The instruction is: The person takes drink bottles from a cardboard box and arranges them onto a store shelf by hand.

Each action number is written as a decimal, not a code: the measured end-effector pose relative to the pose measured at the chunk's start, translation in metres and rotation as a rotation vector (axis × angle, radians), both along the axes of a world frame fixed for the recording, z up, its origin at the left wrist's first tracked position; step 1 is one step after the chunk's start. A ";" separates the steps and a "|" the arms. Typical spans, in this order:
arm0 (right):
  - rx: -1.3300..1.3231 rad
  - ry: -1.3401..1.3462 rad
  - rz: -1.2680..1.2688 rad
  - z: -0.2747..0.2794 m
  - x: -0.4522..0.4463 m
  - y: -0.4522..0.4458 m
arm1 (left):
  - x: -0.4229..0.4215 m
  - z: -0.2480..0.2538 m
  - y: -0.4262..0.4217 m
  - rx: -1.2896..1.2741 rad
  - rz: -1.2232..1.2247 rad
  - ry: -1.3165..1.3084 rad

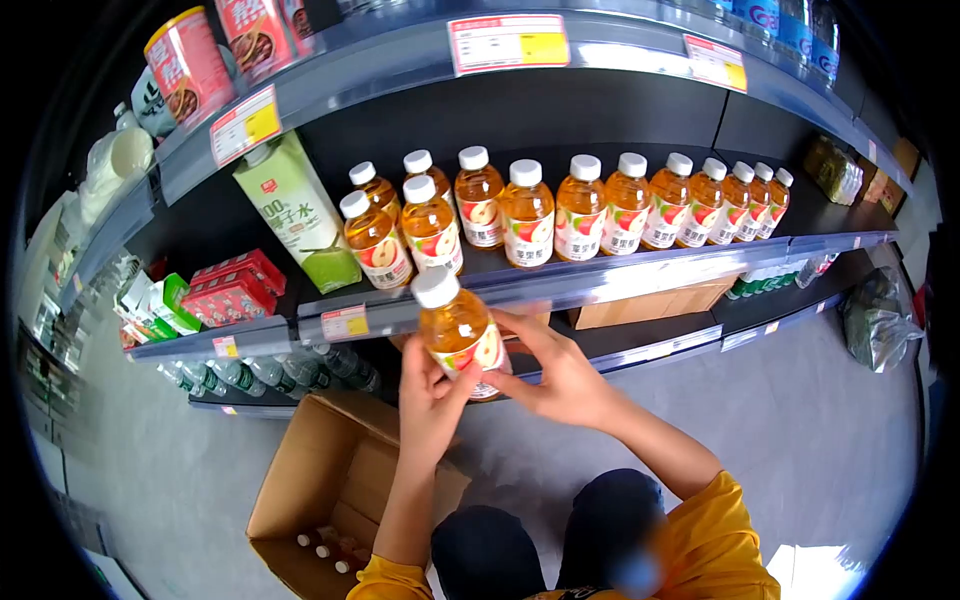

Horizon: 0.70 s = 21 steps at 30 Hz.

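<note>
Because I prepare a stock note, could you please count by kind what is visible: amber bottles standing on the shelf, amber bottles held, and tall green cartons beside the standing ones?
Standing amber bottles: 13
Held amber bottle: 1
Tall green carton: 1
Total: 15

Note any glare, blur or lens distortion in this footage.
Head view: fisheye bowing of the upper shelf edge, with black corners; head view: white glare along the middle shelf edge and a bright patch on the floor; head view: blurred smudge near the yellow right sleeve, while the held apple-drink bottle looks fairly clear.
</note>
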State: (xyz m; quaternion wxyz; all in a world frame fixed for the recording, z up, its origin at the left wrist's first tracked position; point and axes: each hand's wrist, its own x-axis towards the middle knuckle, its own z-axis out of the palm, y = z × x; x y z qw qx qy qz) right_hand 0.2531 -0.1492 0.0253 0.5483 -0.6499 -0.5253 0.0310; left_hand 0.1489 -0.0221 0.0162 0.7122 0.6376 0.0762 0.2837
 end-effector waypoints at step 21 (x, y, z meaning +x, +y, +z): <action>0.110 0.010 -0.198 0.005 0.056 0.016 | 0.080 0.004 0.027 0.488 0.071 -0.009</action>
